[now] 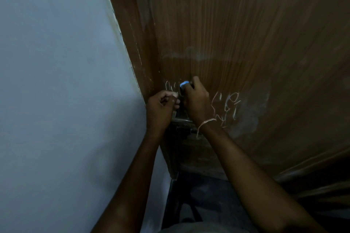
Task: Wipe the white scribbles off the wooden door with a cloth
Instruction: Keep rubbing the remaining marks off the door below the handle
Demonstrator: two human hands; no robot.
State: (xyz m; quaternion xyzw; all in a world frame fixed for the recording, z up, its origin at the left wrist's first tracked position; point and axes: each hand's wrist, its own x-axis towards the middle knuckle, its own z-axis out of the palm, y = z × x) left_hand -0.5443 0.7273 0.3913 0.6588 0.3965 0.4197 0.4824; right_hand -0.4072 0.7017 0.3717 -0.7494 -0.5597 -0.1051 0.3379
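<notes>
Right hand [195,100] gripping pale blue cloth [184,83], pressed to wooden door [246,24] near its left edge; left hand [162,108] curled just beside, grip on anything not discernible. Chalky smear [250,111] right of the hands; white scribbles [227,108] between smear and right wrist, more just left of cloth. Thin chain bracelet [206,121] on right wrist

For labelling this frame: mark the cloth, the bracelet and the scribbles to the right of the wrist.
cloth [184,83]: head view, its visible blue fold.
bracelet [207,120]: head view, the middle of the chain.
scribbles [227,107]: head view, the middle of the white cluster beside the bracelet.
</notes>
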